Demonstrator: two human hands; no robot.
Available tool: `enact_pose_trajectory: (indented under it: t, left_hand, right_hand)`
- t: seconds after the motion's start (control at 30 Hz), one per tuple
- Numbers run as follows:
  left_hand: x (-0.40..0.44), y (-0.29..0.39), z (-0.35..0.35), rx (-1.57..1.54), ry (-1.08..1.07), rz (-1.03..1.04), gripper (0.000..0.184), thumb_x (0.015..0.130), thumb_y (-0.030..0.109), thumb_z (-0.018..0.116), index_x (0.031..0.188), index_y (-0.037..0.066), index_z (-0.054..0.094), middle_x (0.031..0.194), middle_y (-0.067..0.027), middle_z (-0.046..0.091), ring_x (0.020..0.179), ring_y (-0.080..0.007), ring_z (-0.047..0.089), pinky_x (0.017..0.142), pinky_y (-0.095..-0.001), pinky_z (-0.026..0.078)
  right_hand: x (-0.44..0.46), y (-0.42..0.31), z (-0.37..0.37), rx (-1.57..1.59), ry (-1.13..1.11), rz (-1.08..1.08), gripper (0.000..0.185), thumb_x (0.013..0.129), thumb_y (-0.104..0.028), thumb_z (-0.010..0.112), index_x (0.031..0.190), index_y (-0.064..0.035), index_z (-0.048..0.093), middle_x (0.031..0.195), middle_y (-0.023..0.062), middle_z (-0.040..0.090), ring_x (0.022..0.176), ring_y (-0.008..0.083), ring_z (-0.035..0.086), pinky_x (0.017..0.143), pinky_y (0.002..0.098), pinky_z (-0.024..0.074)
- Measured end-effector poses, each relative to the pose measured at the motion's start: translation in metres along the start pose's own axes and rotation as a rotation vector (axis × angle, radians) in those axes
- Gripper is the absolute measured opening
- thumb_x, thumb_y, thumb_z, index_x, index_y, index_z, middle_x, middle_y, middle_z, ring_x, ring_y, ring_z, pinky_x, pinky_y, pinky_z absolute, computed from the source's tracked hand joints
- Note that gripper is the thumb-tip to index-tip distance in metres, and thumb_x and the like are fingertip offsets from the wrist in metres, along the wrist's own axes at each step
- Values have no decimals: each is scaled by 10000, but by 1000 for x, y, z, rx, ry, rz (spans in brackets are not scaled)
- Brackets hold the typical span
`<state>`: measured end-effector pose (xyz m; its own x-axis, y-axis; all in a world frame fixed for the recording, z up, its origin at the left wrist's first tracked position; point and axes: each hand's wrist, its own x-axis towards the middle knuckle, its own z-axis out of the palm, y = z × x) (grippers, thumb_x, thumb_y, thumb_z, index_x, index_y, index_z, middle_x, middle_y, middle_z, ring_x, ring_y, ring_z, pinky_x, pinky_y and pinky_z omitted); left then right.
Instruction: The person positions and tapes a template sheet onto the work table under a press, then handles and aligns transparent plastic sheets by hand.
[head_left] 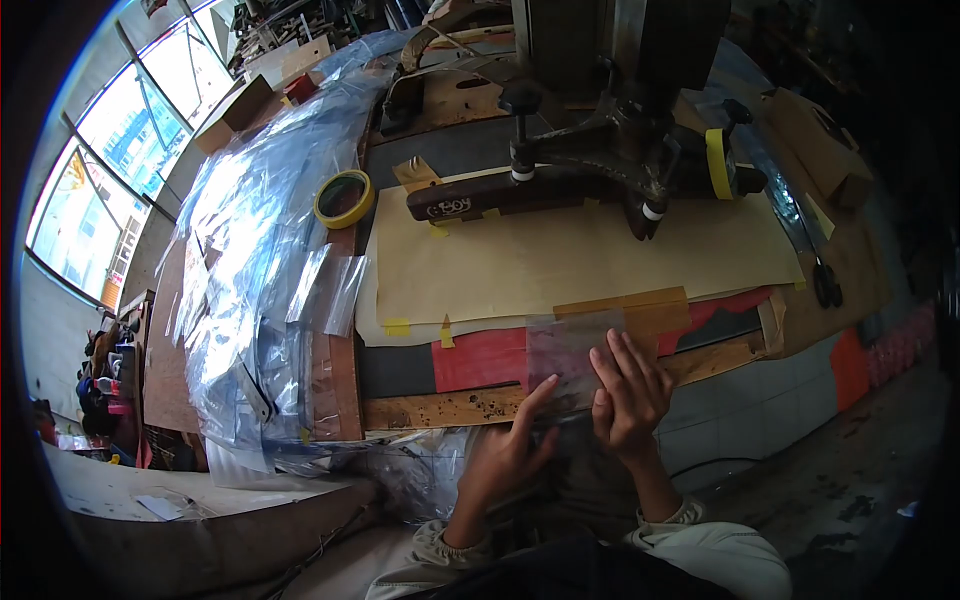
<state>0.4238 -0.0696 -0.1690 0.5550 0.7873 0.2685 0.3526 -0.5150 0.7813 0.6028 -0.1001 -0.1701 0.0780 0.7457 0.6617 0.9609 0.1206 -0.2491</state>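
A piece of clear plastic film (562, 345) lies over red material (478, 358) at the front of the workbench. My right hand (632, 392) rests on the film's right side with its fingers stretched out. At the film's lower left corner is my left hand (503, 455), index finger extended and the other visible finger apart from it. A strip of brown tape or paper (640, 308) lies beneath and beyond the film. Behind it spreads a large tan sheet (480, 265), with small yellow tape pieces (397, 327) along its edge.
A dark metal press-like frame (600, 140) with a bar (470, 198) stands over the tan sheet. A yellow tape roll (345, 200) sits at left beside piled clear plastic bags (262, 250). Black-handled scissors (826, 284) lie at right. A wooden strip (440, 411) edges the front.
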Motion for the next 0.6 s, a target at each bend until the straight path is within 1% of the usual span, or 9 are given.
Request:
enact_pose_trajectory:
  t: [0.07,0.17,0.47,0.6]
  left_hand:
    - [1,0,0,11,26,33,662,829,106,641,1412,152,331,872,-214,639,738,-405,633,638,-434,500]
    - [-2,5,-3,-34,-43,-78,661,831,106,635,1413,157,326,887,-224,639,766,-418,629,651,-446,502]
    - [0,5,-2,7,-2,-16,660,837,108,628,1417,152,316,882,-236,635,764,-424,626,643,-452,501]
    - [-1,4,-3,-3,-31,-42,659,839,109,625,1418,149,312,877,-235,634,758,-419,628,627,-450,499]
  right_hand:
    - [-2,-2,0,1,1,4,369,930,-247,398,1179,-92,621,1253,110,583,1167,235,547,940,345,354]
    - [-1,-1,1,-3,7,-1,368,930,-247,397,1176,-91,623,1253,108,584,1166,233,548,939,345,355]
    - [-1,0,0,6,2,-3,367,927,-247,402,1176,-90,622,1254,109,583,1173,232,543,937,348,359]
    - [-1,-1,-1,10,-8,5,366,924,-244,407,1180,-91,619,1257,110,581,1174,233,543,942,353,358]
